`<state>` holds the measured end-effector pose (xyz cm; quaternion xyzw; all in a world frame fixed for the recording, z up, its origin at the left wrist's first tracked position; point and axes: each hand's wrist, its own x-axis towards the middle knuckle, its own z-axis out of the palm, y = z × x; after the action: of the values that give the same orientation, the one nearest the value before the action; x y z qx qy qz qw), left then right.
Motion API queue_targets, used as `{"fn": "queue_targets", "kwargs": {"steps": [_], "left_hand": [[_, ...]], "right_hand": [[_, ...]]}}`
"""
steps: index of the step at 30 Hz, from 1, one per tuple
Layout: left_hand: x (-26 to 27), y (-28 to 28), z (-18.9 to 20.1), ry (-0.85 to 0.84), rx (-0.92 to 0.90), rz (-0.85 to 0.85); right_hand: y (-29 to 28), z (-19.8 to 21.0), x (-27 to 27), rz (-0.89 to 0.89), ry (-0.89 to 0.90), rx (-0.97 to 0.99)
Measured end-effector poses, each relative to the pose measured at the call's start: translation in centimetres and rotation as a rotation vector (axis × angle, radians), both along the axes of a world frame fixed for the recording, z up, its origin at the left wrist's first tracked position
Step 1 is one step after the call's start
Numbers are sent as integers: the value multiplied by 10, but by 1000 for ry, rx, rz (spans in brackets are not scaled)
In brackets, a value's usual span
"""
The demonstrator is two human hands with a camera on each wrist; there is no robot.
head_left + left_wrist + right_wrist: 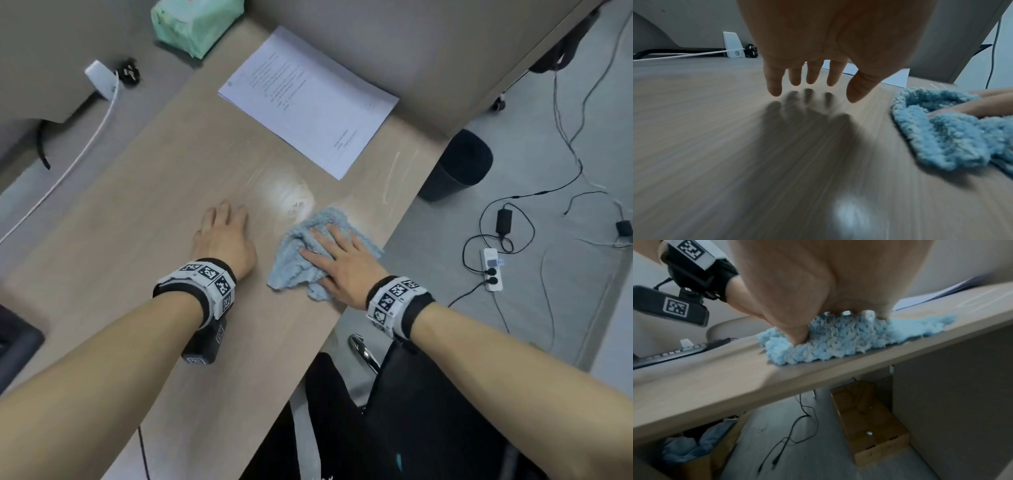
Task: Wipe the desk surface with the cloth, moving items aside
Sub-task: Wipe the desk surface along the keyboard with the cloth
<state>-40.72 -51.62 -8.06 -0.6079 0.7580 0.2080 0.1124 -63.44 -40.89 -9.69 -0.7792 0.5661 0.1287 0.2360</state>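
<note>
Right hand (pixel 342 263) flat, fingers spread, pressing the cloth (pixel 308 253) near the desk (pixel 137 212) front edge to scrub, left hand (pixel 224 236) open and empty just beside it, papers (pixel 308 99) sitting farther back, apparently clear of the wiping.

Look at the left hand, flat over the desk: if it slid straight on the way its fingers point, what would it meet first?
Probably the stack of white papers. The left hand points up the bare desk towards their near edge, though it might just pass beside them; depth is uncertain.
</note>
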Motion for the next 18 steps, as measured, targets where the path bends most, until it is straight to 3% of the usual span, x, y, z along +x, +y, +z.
{"fn": "queue_targets", "kwargs": {"steps": [2, 4, 7, 10, 13, 18], "left_hand": [[-6, -9, -1, -6, -4, 0], [-13, -14, -3, -13, 2, -9], [-23, -16, -5, -33, 21, 7], [-31, -18, -5, -43, 28, 23], [-34, -24, -2, -66, 57, 34], [-37, -24, -1, -91, 70, 32]], "right_hand": [[-16, -3, -29, -35, -4, 11], [-34, -1, -50, -196, -24, -13], [-44, 2, -35, -359, 16, 6], [-28, -1, -22, -209, -22, -5], [-24, -7, -67, -81, -61, -57], [-59, -1, -145, -327, 10, -84]]}}
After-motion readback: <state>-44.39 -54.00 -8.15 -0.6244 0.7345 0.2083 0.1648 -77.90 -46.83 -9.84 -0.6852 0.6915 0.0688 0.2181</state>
